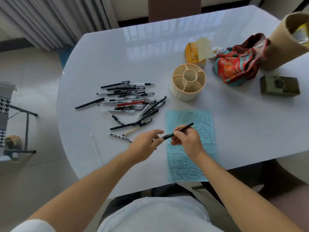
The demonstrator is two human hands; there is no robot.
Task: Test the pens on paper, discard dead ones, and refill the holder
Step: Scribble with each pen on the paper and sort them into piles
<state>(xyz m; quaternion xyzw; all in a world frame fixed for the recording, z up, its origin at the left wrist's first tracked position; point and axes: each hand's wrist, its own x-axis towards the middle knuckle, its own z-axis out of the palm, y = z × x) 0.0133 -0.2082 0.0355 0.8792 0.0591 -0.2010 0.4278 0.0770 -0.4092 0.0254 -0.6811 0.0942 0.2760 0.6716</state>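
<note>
Slim black pen (179, 130), held aslant over the pale blue paper sheet (190, 146) crowded with test strokes, near the front edge of the glossy white worktop (108, 61). Gripped at mid-barrel by the curled fingers of the right hand (187, 138); tip end met by the left hand (145, 144), fingers loosely extended, probably capping or uncapping. Beyond, a heap of loose pens (132, 101) awaiting trial. Farther back, a round cream compartmented holder (188, 83), empty, within reach for refilling.
</note>
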